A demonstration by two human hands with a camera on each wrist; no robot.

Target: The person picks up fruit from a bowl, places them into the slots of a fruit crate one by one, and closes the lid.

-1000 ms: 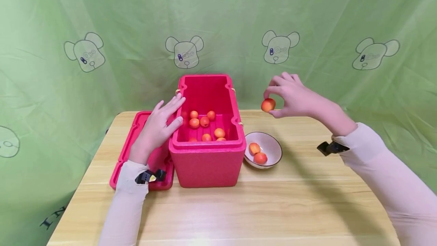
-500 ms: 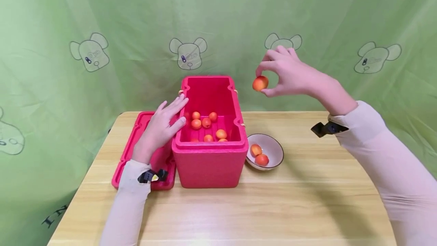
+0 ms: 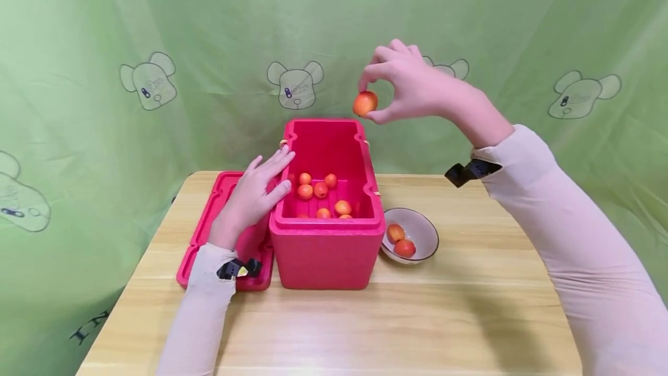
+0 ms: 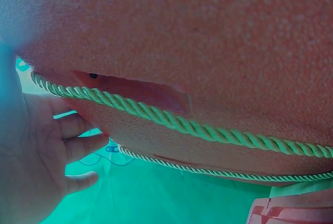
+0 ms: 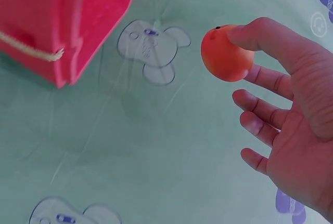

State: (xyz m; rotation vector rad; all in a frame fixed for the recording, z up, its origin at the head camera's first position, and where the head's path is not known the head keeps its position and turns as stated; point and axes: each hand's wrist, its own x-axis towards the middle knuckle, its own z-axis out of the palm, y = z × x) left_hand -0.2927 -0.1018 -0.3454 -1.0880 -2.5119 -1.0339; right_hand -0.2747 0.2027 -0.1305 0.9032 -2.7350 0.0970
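Green curtain point(image 3: 334, 4) | wooden table point(image 3: 323, 332) | right hand point(image 3: 412, 83) pinches 1 fruit point(image 3: 365, 104)

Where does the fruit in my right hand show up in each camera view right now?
Head: the fruit is in the upper half, just right of centre.
Left wrist: not in it.
Right wrist: upper half, right of centre, pinched by the right hand.
Shared landmark: the red box, in all three views.

The left hand point(image 4: 44, 156) extends its fingers against the reddish box point(image 4: 208, 37), two twisted cords point(image 4: 218, 133) running beside them and green cloth point(image 4: 156, 198) behind.
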